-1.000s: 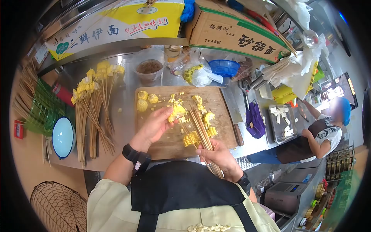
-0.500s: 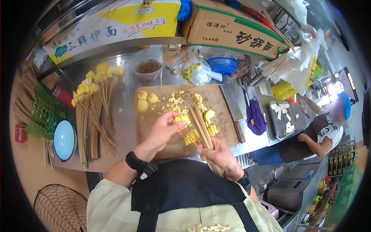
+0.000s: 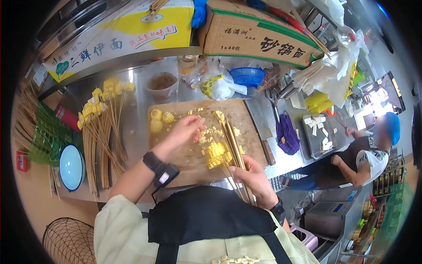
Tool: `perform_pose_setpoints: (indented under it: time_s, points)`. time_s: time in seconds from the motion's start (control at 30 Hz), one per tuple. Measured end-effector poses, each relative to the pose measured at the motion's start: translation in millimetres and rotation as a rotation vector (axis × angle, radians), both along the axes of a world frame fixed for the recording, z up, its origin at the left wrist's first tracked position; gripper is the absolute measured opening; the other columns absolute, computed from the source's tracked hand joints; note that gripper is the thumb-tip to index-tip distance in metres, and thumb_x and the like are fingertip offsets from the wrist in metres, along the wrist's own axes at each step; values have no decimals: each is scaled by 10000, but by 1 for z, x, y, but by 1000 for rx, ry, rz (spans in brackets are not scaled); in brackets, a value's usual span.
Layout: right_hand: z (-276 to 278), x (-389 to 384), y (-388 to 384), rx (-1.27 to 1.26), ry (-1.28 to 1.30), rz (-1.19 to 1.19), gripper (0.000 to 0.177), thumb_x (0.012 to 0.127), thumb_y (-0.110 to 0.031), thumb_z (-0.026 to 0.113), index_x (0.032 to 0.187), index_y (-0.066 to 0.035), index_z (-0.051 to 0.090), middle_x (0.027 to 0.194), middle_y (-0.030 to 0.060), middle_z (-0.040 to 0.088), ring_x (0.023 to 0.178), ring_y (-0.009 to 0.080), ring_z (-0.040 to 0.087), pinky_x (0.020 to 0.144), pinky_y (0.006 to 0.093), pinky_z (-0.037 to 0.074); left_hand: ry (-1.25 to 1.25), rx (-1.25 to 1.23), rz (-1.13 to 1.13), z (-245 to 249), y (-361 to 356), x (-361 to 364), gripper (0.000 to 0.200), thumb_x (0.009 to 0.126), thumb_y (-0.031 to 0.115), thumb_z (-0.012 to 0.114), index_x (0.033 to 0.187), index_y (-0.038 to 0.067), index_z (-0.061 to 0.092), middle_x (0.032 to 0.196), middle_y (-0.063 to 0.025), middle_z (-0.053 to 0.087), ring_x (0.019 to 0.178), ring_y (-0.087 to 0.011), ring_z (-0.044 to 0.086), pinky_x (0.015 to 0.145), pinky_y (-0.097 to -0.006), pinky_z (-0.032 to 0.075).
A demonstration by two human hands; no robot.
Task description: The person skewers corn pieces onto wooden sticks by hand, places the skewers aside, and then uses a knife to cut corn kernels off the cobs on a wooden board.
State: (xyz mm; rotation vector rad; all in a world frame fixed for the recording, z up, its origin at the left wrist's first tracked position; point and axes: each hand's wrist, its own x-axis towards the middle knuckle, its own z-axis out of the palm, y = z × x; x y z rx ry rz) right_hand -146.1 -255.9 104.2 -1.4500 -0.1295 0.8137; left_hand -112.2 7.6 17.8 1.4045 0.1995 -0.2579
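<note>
My right hand (image 3: pixel 254 177) is closed around a bundle of bamboo skewers (image 3: pixel 236 152). Yellow corn pieces (image 3: pixel 216 155) sit on skewer tips beside the bundle, just above my fingers. My left hand (image 3: pixel 187 131) hovers over the wooden cutting board (image 3: pixel 176 176), its fingers loosely curled and apart, with nothing visible in them. Corn rounds (image 3: pixel 168 117) lie at the board's far left corner, and loose kernels are scattered across its middle. More corn lies partly hidden behind the skewers.
Skewered corn (image 3: pixel 92 108) is piled at the left, near a white basin (image 3: pixel 71 168). A cleaver (image 3: pixel 259 125) lies along the board's right edge, with scissors (image 3: pixel 272 99) and purple cloth (image 3: pixel 288 134) beyond. A co-worker (image 3: pixel 358 154) stands right, near a metal tray (image 3: pixel 318 147).
My left hand has moved up and away from the skewers, and the corn piece it held is no longer in its fingers. My right hand still grips the bundle. The view has shifted slightly.
</note>
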Motion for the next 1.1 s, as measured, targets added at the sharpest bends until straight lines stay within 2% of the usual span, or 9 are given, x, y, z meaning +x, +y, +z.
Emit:
perform_pose_setpoints:
  time_s: [0.07, 0.2, 0.3, 0.43, 0.53, 0.63, 0.73, 0.83, 1.1]
  points:
    - [4, 1, -5, 56, 60, 24, 165, 863, -62, 603, 1013, 3, 586, 797, 1, 562, 637, 59, 508, 583, 197, 407, -48, 86, 16, -41, 5, 38, 271, 916, 229, 595, 1122, 56, 565, 980, -26, 618, 816, -98, 583, 644, -221, 498]
    - [6, 3, -10, 139, 201, 10, 171, 864, -55, 588, 1023, 3, 612, 795, 0, 560, 647, 66, 510, 607, 197, 410, -446, 595, -49, -71, -14, 88, 382, 865, 264, 648, 1203, 98, 579, 940, -74, 631, 814, -174, 602, 715, -289, 494]
    - [7, 5, -11, 141, 264, -10, 146, 865, -38, 583, 1001, -10, 626, 742, -5, 551, 644, 60, 506, 594, 194, 399, -281, 729, -153, -75, -28, 113, 441, 843, 319, 671, 1215, 101, 578, 895, -114, 640, 839, -207, 613, 760, -323, 482]
    - [5, 9, -9, 118, 260, 4, 143, 868, -35, 599, 1009, -21, 619, 738, -12, 553, 631, 49, 507, 580, 187, 405, -322, 789, -112, -80, -33, 119, 411, 827, 338, 688, 1131, 80, 587, 914, -148, 650, 844, -262, 619, 760, -364, 479]
    - [4, 9, -6, 86, 273, 20, 179, 851, -39, 637, 1028, -34, 610, 758, -23, 566, 617, 39, 516, 564, 177, 421, -510, 793, -4, -91, -29, 112, 386, 828, 295, 691, 1123, 83, 563, 937, -120, 638, 834, -223, 617, 745, -333, 488]
    - [-1, 11, -3, 70, 255, 34, 219, 831, -39, 671, 1039, -50, 602, 773, -37, 576, 611, 29, 528, 550, 169, 434, -47, 362, 2, -81, -22, 98, 380, 839, 220, 677, 1167, 96, 530, 995, -63, 607, 852, -177, 603, 740, -280, 492]
    - [-1, 9, 1, 62, 246, 26, 221, 821, -42, 687, 1022, -62, 598, 769, -50, 578, 611, 24, 536, 544, 164, 435, -122, 112, 36, -59, -2, 65, 357, 873, 144, 621, 1205, 88, 505, 1035, -16, 568, 884, -141, 581, 727, -248, 497]
    - [1, 6, 5, 69, 258, 43, 211, 819, -35, 686, 1005, -57, 590, 752, -46, 574, 607, 35, 542, 539, 172, 437, -52, -426, 194, -20, 7, 17, 298, 907, 115, 572, 1182, 19, 511, 1033, -42, 566, 925, -147, 576, 730, -269, 514]
    - [-13, 3, 15, 17, 102, 179, 264, 812, -7, 679, 1055, -39, 581, 753, -38, 570, 583, 36, 534, 520, 168, 426, -57, -698, 211, 4, 17, -53, 260, 934, 181, 572, 1146, 32, 561, 1033, -36, 592, 878, -132, 579, 740, -223, 503]
